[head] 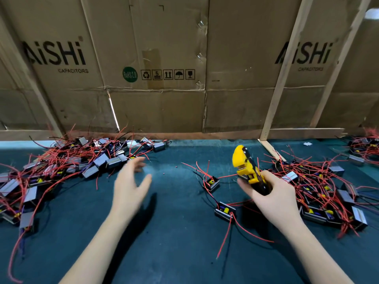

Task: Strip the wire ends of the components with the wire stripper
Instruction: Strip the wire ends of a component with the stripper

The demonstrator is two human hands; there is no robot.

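- Wire stripper (247,170): yellow head upright, handles hidden inside the right hand (270,193), whose grip clenches it.
- Left hand (131,181): blurred, grip released, above the bench (164,232).

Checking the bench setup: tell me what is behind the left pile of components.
Behind the left pile stands a cardboard wall printed AiSHi Capacitors. Its bottom edge there is hidden by components and red wires.

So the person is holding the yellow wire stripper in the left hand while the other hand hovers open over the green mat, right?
Not quite. The head view shows the yellow wire stripper gripped in the right hand, not the left. The hand hovering open over the green mat is the left hand, which holds nothing.
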